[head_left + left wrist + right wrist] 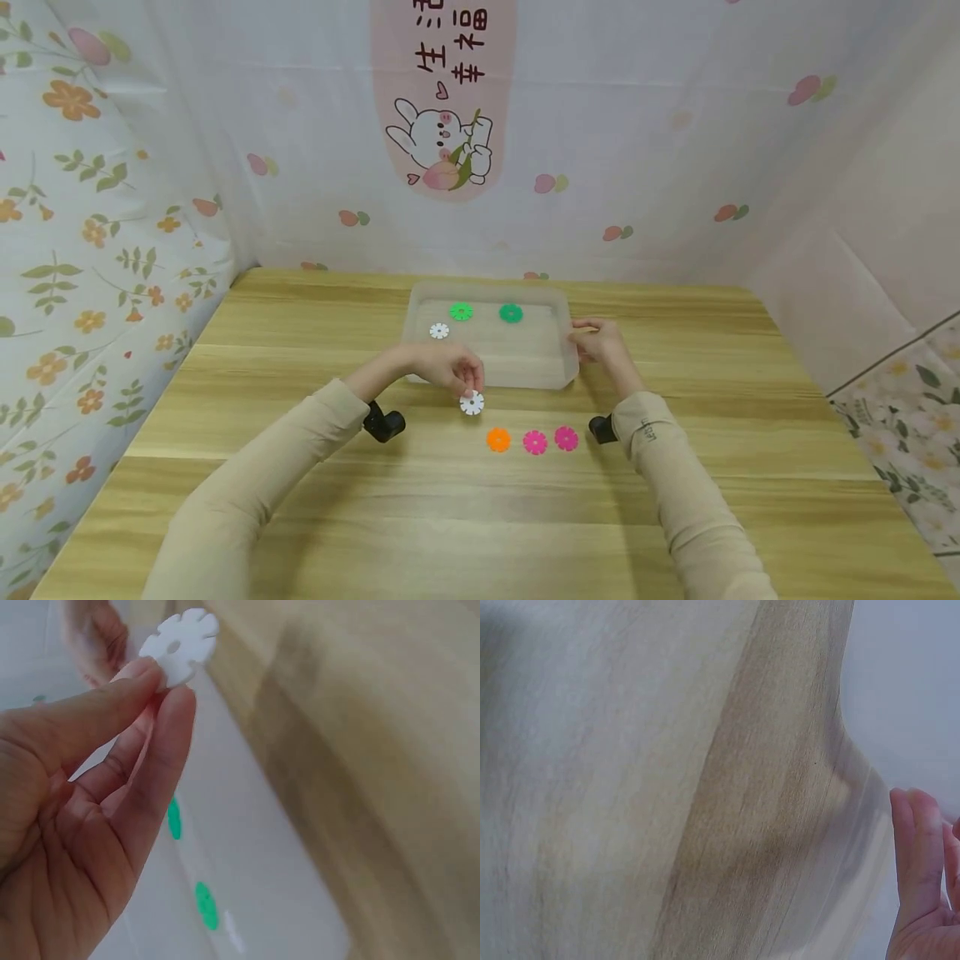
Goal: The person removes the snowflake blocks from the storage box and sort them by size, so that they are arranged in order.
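Observation:
My left hand [450, 367] pinches a white notched plastic disc [184, 645] between thumb and fingertips, in front of the near wall of a translucent tray [525, 376]. Flower-like slots ring the disc's edge, and a small hole sits in its middle. Inside the tray lie a light green disc [461, 312], a darker green disc [512, 313] and another white disc [439, 331]. At the tray's right side is my right hand [597, 343]; its fingers [922, 847] are straight, with the tips at the tray wall.
On the wooden table [450, 533], nearer me than the tray, an orange disc [498, 440] and two pink discs [535, 442] form a row. A patterned cloth [600, 125] hangs behind the table. Black wrist mounts [385, 423] show below both hands.

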`<act>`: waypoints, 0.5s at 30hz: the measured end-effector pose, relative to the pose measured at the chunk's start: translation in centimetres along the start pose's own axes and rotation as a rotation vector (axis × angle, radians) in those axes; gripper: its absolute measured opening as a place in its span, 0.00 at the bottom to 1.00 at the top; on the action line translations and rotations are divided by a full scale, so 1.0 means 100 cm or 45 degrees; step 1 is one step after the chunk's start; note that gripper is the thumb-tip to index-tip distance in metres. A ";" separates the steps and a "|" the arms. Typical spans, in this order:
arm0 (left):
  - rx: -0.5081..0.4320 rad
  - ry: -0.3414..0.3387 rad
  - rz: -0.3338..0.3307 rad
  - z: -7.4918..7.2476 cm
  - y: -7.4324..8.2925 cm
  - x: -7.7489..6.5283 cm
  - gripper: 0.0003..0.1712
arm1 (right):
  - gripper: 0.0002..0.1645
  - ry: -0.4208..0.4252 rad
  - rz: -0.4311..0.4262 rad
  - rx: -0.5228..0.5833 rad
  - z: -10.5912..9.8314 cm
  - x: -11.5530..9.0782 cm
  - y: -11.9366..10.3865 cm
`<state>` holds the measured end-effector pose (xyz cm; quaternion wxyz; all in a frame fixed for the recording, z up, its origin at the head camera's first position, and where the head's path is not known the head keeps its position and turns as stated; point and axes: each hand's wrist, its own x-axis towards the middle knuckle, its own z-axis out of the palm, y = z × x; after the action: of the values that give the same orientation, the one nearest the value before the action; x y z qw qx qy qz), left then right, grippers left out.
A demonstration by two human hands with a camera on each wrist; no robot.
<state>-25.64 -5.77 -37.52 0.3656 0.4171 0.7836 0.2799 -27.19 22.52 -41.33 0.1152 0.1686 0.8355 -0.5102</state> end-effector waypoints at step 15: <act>-0.014 -0.107 -0.083 0.034 -0.019 0.001 0.05 | 0.25 -0.001 0.015 0.003 -0.001 -0.001 -0.002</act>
<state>-23.74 -6.15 -40.92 0.4093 0.4009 0.7791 0.2545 -27.22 22.54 -41.09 0.1184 0.1733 0.8338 -0.5106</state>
